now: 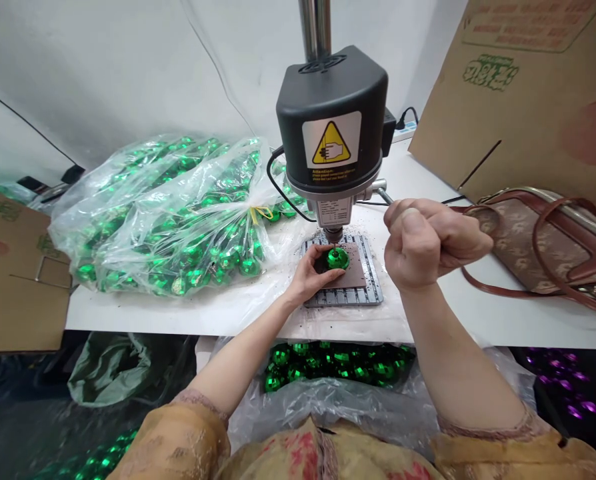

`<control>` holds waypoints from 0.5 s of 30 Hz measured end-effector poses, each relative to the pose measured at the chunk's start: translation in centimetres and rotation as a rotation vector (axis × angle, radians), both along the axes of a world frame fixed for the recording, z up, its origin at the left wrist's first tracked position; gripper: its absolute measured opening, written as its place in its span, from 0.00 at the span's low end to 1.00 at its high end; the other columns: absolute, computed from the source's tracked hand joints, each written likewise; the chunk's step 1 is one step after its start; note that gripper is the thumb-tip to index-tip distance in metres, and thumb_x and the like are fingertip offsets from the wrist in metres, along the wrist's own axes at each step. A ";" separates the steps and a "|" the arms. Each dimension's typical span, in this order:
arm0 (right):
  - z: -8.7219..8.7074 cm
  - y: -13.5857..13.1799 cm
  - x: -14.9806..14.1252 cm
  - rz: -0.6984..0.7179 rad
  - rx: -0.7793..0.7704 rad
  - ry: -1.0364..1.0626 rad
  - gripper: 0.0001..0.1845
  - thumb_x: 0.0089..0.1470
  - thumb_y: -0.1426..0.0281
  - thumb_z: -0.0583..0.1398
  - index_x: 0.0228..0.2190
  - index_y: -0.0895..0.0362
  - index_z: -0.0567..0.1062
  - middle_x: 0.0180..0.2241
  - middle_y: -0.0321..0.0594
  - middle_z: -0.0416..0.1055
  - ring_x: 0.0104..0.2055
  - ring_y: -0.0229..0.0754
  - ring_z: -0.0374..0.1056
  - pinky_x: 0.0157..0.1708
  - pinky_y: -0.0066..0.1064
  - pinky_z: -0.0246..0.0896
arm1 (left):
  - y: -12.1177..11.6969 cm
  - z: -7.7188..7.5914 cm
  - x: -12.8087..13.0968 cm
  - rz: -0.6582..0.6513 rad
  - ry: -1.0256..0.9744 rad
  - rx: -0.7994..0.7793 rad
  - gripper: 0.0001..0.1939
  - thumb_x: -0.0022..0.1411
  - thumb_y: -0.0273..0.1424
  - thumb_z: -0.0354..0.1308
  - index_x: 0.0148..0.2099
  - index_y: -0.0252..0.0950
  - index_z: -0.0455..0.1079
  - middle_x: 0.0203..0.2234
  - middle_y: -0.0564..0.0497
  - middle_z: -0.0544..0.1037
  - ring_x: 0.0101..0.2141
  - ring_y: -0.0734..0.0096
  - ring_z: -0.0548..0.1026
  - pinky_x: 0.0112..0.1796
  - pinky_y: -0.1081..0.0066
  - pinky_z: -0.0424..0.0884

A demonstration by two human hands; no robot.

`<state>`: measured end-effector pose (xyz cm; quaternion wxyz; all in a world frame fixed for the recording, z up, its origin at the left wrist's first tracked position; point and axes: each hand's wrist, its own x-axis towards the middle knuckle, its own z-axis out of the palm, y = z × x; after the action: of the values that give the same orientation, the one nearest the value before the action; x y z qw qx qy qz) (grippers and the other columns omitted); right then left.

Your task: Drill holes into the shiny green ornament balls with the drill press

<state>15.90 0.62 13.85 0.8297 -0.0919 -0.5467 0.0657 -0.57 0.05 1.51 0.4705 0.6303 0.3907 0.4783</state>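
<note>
A shiny green mirrored ball (pixel 337 259) sits on a brown board (pixel 355 275) over the slotted base plate (pixel 375 293) of a small bench drill press (pixel 332 113). My left hand (pixel 314 272) curls its thumb and fingers around the ball's left side, holding it under the chuck (pixel 333 235). The thin bit comes down at the top of the ball; whether it has entered cannot be made out. My right hand (pixel 428 240) is closed in a fist around the end of the drill press's lever (pixel 384 193), whose grip is hidden inside the fingers.
A tied clear plastic bag (pixel 163 220) full of green balls lies left on the white table (pixel 403 320). Below the front edge is an open bag of green balls (pixel 338 363). A brown handbag (pixel 538 240) and a cardboard box (pixel 523 100) stand right; purple balls (pixel 563 380) lie lower right.
</note>
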 end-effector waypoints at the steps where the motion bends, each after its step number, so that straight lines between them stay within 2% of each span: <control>1: -0.2 0.0 0.0 -0.001 0.017 -0.006 0.26 0.52 0.77 0.58 0.16 0.58 0.46 0.14 0.28 0.45 0.15 0.26 0.44 0.17 0.28 0.43 | 0.0 0.0 0.0 -0.003 -0.005 0.005 0.30 0.52 0.40 0.73 0.52 0.36 0.67 0.49 0.43 0.78 0.51 0.58 0.77 0.55 0.56 0.70; 4: -0.4 -0.2 -0.1 -0.011 0.060 -0.010 0.27 0.52 0.78 0.58 0.16 0.58 0.45 0.14 0.28 0.45 0.15 0.26 0.44 0.17 0.28 0.44 | 0.0 0.1 0.0 -0.013 -0.019 0.014 0.29 0.52 0.40 0.73 0.52 0.37 0.67 0.49 0.44 0.78 0.51 0.58 0.76 0.55 0.57 0.71; 6: 0.4 -0.5 -0.3 -0.013 0.016 0.008 0.27 0.53 0.78 0.58 0.15 0.58 0.45 0.13 0.28 0.45 0.15 0.25 0.44 0.17 0.28 0.44 | 0.0 0.1 0.0 -0.007 -0.017 0.012 0.29 0.51 0.40 0.73 0.52 0.37 0.68 0.48 0.44 0.78 0.50 0.59 0.77 0.54 0.57 0.71; 10: 4.2 -0.6 -0.6 -0.034 -0.242 0.105 0.25 0.53 0.78 0.60 0.13 0.57 0.53 0.12 0.28 0.48 0.15 0.27 0.49 0.17 0.28 0.40 | 0.1 0.3 0.4 0.061 0.019 0.009 0.29 0.50 0.40 0.74 0.50 0.36 0.68 0.45 0.45 0.79 0.45 0.62 0.78 0.50 0.60 0.73; 13: 6.6 0.1 -0.5 0.025 -0.312 0.102 0.24 0.54 0.76 0.61 0.14 0.55 0.55 0.12 0.27 0.49 0.13 0.27 0.47 0.16 0.28 0.38 | -1.0 1.0 0.2 0.206 0.044 0.036 0.26 0.51 0.40 0.73 0.47 0.36 0.68 0.41 0.47 0.78 0.43 0.64 0.77 0.47 0.64 0.73; 15: 7.2 0.7 -0.4 0.031 -0.303 0.096 0.23 0.54 0.77 0.60 0.16 0.53 0.55 0.12 0.26 0.50 0.13 0.28 0.48 0.16 0.28 0.40 | -2.8 1.9 -0.6 0.300 0.075 0.080 0.25 0.52 0.40 0.72 0.47 0.37 0.68 0.40 0.48 0.77 0.41 0.66 0.77 0.44 0.66 0.73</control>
<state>15.54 1.35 21.05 0.8303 -0.2043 -0.4917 0.1647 -1.18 -2.75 3.37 0.3533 0.6004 0.4783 0.5347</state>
